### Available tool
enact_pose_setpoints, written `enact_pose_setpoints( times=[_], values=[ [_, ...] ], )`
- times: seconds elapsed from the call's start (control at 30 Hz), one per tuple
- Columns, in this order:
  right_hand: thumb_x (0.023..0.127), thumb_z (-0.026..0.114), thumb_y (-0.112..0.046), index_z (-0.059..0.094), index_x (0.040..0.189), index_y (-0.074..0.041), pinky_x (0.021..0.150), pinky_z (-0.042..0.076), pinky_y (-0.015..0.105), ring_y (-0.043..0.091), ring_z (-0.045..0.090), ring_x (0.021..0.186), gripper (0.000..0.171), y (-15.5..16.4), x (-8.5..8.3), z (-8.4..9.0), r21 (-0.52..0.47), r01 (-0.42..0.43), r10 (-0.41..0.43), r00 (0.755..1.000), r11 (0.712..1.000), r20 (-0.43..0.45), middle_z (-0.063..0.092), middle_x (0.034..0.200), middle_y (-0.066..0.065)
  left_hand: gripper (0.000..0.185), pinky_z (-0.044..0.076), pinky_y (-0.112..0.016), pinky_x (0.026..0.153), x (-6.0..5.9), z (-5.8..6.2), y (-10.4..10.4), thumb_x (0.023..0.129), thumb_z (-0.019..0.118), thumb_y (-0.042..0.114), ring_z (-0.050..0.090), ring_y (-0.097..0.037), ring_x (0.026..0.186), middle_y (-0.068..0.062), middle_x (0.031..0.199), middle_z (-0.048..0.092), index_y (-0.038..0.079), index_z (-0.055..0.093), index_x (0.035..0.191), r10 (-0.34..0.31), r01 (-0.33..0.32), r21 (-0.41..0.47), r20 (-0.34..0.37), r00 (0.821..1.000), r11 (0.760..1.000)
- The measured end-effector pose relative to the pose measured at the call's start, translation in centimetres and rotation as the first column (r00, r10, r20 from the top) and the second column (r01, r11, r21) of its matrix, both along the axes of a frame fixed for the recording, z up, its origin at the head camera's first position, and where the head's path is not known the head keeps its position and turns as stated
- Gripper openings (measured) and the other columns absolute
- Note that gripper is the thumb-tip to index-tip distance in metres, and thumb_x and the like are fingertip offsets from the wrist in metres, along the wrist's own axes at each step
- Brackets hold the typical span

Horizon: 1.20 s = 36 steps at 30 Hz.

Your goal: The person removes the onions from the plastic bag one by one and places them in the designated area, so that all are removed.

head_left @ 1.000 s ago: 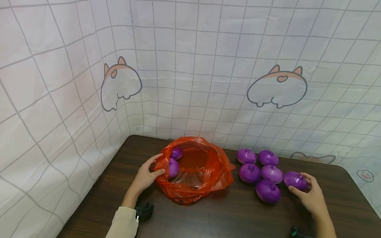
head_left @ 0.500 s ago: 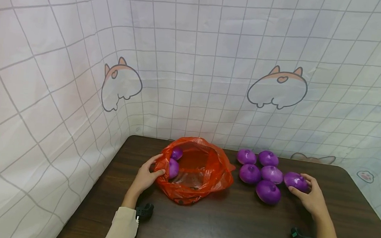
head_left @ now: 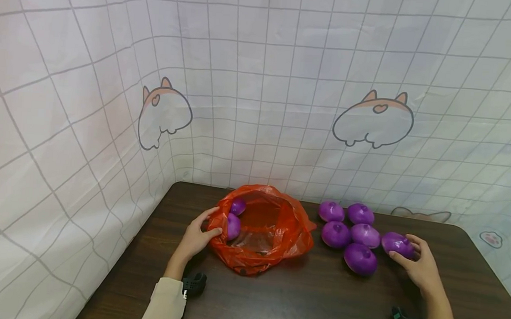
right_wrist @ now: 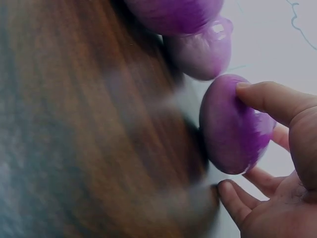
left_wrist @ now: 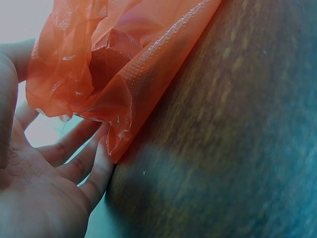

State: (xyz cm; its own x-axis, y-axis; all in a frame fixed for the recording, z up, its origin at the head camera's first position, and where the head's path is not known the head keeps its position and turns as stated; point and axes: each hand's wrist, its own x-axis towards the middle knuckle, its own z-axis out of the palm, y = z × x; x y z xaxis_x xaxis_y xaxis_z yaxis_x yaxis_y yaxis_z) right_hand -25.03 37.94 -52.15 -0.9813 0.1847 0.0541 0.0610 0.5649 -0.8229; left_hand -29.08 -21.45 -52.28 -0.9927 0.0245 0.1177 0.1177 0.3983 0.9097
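Note:
A red plastic bag stands open on the dark wooden table, with two purple onions inside against its left wall. My left hand holds the bag's left rim, thumb over the edge; in the left wrist view the fingers lie under the crinkled bag. My right hand grips the rightmost purple onion on the table. In the right wrist view the thumb and fingers curl round that onion.
Several more purple onions lie grouped between the bag and my right hand, the nearest one towards me. A checked cloth with cat drawings walls in the table's back and left. Bare tabletop lies in front.

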Motion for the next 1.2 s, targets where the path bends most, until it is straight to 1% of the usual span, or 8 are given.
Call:
enact_pose_setpoints(
  times=[0.13,0.3,0.4,0.63,0.77,0.87,1.0,1.2],
  values=[
    [0.098,0.07,-0.033,0.02,0.157,0.003,0.091,0.045,0.059,0.059,0.035,0.133,0.085,0.1,0.4,0.7,0.01,0.009,-0.009,0.999,1.0,-0.031,0.029,0.152,0.041,0.06,0.052,-0.037,0.087,0.0,0.0,0.0,0.091,0.077,0.022,0.055,-0.032,0.115,-0.015,0.142,0.054,0.033,0.055,0.146,-0.003,0.003,-0.005,-0.004,1.0,1.0],
    [0.098,0.068,-0.032,0.019,0.159,0.002,0.1,0.034,0.075,0.066,0.029,0.135,0.085,0.0,0.9,2.3,0.009,0.013,-0.012,0.997,1.0,-0.077,0.023,0.155,0.044,0.059,0.052,-0.037,0.087,0.1,0.0,0.1,0.091,0.077,0.022,0.055,-0.032,0.115,-0.015,0.142,0.054,0.032,0.055,0.146,-0.007,0.007,-0.004,-0.003,1.0,1.0],
    [0.098,0.069,-0.032,0.023,0.159,0.0,0.103,0.031,0.076,0.066,0.029,0.134,0.083,-0.6,1.2,3.5,0.035,0.039,-0.034,0.991,0.999,-0.132,0.023,0.155,0.043,0.059,0.052,-0.036,0.086,0.1,0.0,0.2,0.091,0.077,0.023,0.055,-0.031,0.114,-0.015,0.142,0.054,0.032,0.055,0.146,-0.011,0.011,-0.002,-0.003,1.0,1.0],
    [0.096,0.071,-0.026,0.039,0.154,-0.002,0.113,0.035,0.045,0.046,0.033,0.135,0.07,-4.4,1.9,7.4,0.039,0.079,-0.063,0.948,0.996,-0.313,0.034,0.152,0.027,0.059,0.05,-0.033,0.085,0.2,0.1,0.2,0.091,0.077,0.022,0.055,-0.031,0.113,-0.015,0.141,0.054,0.032,0.055,0.146,-0.015,0.015,0.0,-0.009,1.0,1.0],
    [0.097,0.071,-0.024,0.043,0.151,-0.004,0.105,0.033,0.015,0.025,0.04,0.131,0.064,-7.8,2.2,8.9,0.03,0.006,0.006,0.925,1.0,-0.38,0.04,0.148,0.019,0.059,0.051,-0.033,0.084,0.2,0.0,0.1,0.091,0.077,0.022,0.055,-0.032,0.113,-0.015,0.141,0.054,0.033,0.055,0.146,-0.014,0.014,-0.001,-0.01,1.0,1.0],
    [0.096,0.072,-0.023,0.048,0.147,-0.007,0.097,0.034,0.005,0.003,0.041,0.124,0.059,-10.8,2.3,9.5,0.011,-0.065,0.064,0.914,0.998,-0.401,0.042,0.144,0.014,0.059,0.05,-0.033,0.084,0.1,0.0,0.1,0.092,0.077,0.022,0.055,-0.032,0.113,-0.015,0.141,0.054,0.033,0.055,0.146,-0.013,0.013,-0.003,-0.011,1.0,1.0],
    [0.095,0.073,-0.014,0.053,0.141,-0.007,0.101,0.037,0.007,-0.005,0.043,0.12,0.051,-15.1,2.2,9.3,-0.021,-0.19,0.161,0.883,0.982,-0.441,0.047,0.14,0.012,0.06,0.05,-0.032,0.084,0.0,0.0,0.1,0.092,0.076,0.021,0.055,-0.031,0.112,-0.015,0.14,0.053,0.033,0.055,0.146,-0.016,0.016,-0.002,-0.009,1.0,1.0],
    [0.092,0.076,-0.012,0.058,0.136,-0.01,0.106,0.048,0.033,0.017,0.054,0.124,0.048,-21.2,2.2,7.8,-0.014,-0.37,0.326,0.834,0.929,-0.445,0.055,0.137,0.008,0.06,0.051,-0.033,0.083,0.1,0.0,0.0,0.092,0.077,0.022,0.056,-0.031,0.11,-0.015,0.139,0.054,0.032,0.054,0.147,-0.007,0.007,-0.004,-0.007,1.0,1.0]
  ],
)
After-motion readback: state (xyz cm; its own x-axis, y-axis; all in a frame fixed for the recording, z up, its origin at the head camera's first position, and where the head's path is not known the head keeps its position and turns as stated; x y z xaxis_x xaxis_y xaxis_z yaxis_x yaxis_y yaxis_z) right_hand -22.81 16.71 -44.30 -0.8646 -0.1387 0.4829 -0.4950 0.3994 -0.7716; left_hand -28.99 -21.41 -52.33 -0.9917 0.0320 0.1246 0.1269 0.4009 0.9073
